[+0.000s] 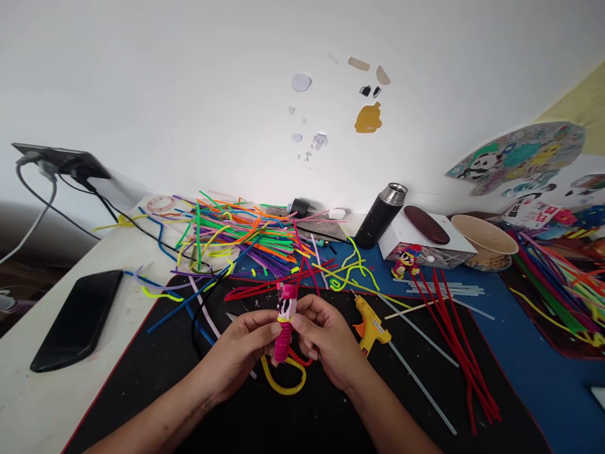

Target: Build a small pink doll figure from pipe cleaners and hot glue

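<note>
Between both hands, above the black mat (189,416), is a small pipe-cleaner figure (283,334) with a pink top, a white and black middle, a thin yellow band and a magenta lower body. My left hand (250,343) pinches its left side at the yellow band. My right hand (326,337) grips the right side, thumb near the band. Beneath the hands lie scissors (283,391) with yellow and orange handles, partly hidden. Just right of my right hand is a yellow glue gun (372,325) with a clear glue stick in its back.
Many coloured pipe cleaners (246,233) are heaped at the back. Red pipe cleaners (460,356) and glue sticks (444,288) lie right. A black flask (382,216), tissue box (425,236), bowl (486,239) and small finished-looking figure (405,261) stand behind. A phone (78,318) lies left.
</note>
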